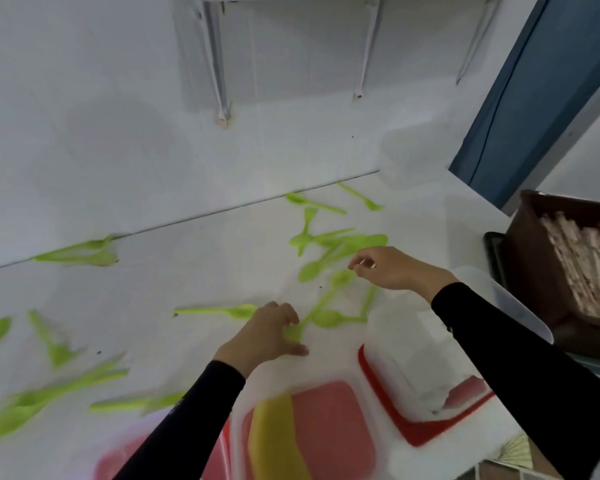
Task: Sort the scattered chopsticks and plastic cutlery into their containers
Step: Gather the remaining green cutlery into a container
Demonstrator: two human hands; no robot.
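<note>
Hard to see: the whole view is smeared; the green cutlery (49,396) at the near left is streaked, so spoon, fork or knife cannot be told apart there; the lower edge cuts off the near containers; black sleeves cover both forearms
Left hand (267,336): low over the white table (194,271); fingers curled down over the near end of a long green spoon (321,303), thumb on its other side; it grips that end
Right hand (390,268): further off and to the right, well apart from the left hand; forefinger and thumb tips meet just over a heap of green pieces (336,247); a small pale thing shows at the fingers, but whether the hand holds anything cannot be told
Other cutlery: a green pair (80,252) lies against the wall edge; a single green spoon (222,310) lies just left of the left hand
Middle container (309,427): clear with a red base; nearer the person than the left hand; a yellow object (277,441) inside, too blurred to name
Right container (412,368): clear, standing on a red lid (412,431), beside the right forearm; contents cannot be made out
Brown box (534,271): at the right edge, tilted; packed with pale wooden chopsticks (586,261)
</note>
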